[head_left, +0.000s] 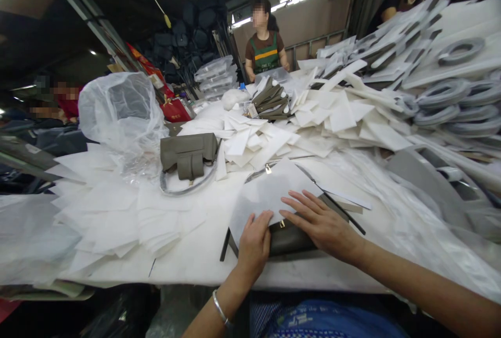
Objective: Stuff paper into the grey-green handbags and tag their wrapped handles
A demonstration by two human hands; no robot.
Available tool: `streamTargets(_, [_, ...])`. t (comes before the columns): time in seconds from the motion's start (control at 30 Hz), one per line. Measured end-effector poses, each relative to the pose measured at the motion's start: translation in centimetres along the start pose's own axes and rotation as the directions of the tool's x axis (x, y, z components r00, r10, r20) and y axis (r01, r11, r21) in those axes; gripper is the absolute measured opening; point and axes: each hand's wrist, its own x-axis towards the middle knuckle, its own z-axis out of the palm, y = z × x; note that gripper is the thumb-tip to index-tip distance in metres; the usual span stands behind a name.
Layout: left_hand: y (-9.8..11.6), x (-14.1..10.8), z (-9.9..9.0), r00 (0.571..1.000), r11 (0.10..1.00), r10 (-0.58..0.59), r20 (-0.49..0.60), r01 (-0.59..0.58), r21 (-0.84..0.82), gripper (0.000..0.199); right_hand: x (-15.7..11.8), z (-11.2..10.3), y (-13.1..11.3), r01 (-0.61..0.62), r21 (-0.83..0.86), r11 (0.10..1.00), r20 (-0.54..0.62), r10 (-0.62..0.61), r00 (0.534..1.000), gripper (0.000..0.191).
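A dark olive handbag (291,241) lies on the white table in front of me, gold zipper pull and clasp showing. Across its upper side rests a white sheet (260,194). My left hand (255,241) curls its fingers at the sheet's lower edge, pressed together over the bag. With fingers spread, my right hand (326,226) lies flat over the sheet's right part and the bag. To the left sits a small olive bag (188,153) with a plastic-wrapped handle (188,190).
White sheets (129,213) spread on the left, and more sheets (336,111) heap behind. A clear plastic bag (121,103) stands at back left. Olive straps (272,100) lie near a co-worker in an apron (266,53). Wrapped grey rings (462,103) pile up on the right.
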Motion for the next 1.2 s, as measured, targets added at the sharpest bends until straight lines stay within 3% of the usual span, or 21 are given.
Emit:
streamTargets(0.13, [-0.2,0.1,-0.4,0.973,0.988,-0.153,-0.172,0.145,-0.059,0.042,-1.3,0.5,0.7,0.157,0.163,0.974,0.044,-0.167,0.985,0.049])
streamTargets(0.2, [0.1,0.4,-0.9,0.947,0.975,-0.219,-0.237,0.202,-0.093,0.042,-2.3,1.0,1.1,0.154,0.233,0.96,0.028,-0.165,0.986,0.044])
streamTargets(0.27, [0.7,0.6,-1.6,0.951,0.977,-0.2,-0.236,0.175,-0.126,0.041,-3.0,1.7,1.4,0.106,0.295,0.95,0.03,-0.12,0.992,0.041])
streamTargets(0.37, [2.0,0.7,-2.8,0.992,0.989,0.109,-0.064,-0.115,-0.098,0.041,-3.4,2.5,1.7,0.015,0.324,0.946,0.105,-0.052,0.993,0.037])
streamTargets(0.43, [2.7,0.7,-3.2,0.939,0.947,0.319,0.129,-0.321,-0.002,0.044,-3.8,2.8,1.7,-0.029,0.277,0.96,0.159,-0.016,0.987,0.035])
streamTargets(0.47, [2.9,0.6,-3.3,0.91,0.925,0.355,0.216,-0.376,0.062,0.045,-4.1,2.9,1.6,-0.047,0.25,0.967,0.171,0.003,0.985,0.035])
streamTargets(0.57, [2.9,0.2,-2.9,0.881,0.887,0.306,0.362,-0.401,0.227,0.049,-5.3,3.0,1.4,-0.069,0.151,0.986,0.156,0.045,0.987,0.034])
streamTargets(0.77, [2.2,-1.3,-2.6,0.913,0.875,0.164,0.373,-0.309,0.373,0.055,-6.9,2.4,0.6,-0.023,0.015,1.0,0.201,0.019,0.979,0.037])
streamTargets(0.87, [2.3,-1.6,-2.8,0.901,0.876,0.174,0.397,-0.325,0.355,0.054,-6.3,0.9,-1.8,-0.016,0.005,1.0,0.165,0.015,0.986,0.03])
streamTargets(0.93, [2.4,-1.6,-2.8,0.894,0.87,0.183,0.409,-0.341,0.357,0.053,-5.2,-0.7,-4.3,0.02,0.088,0.996,0.133,-0.032,0.991,0.023])
streamTargets(1.07, [2.3,-1.6,-2.3,0.892,0.841,0.182,0.413,-0.358,0.404,0.051,-1.2,-3.6,-8.3,0.19,0.166,0.968,-0.029,-0.187,0.982,0.014])
streamTargets(1.13, [2.3,-1.6,-1.9,0.895,0.837,0.188,0.405,-0.362,0.411,0.05,1.1,-3.6,-7.9,0.191,0.144,0.971,-0.048,-0.186,0.981,0.017])
streamTargets(1.2, [2.1,-1.8,-1.8,0.904,0.844,0.194,0.381,-0.352,0.404,0.048,2.7,-2.3,-5.8,0.116,0.093,0.989,0.01,-0.117,0.993,0.024])
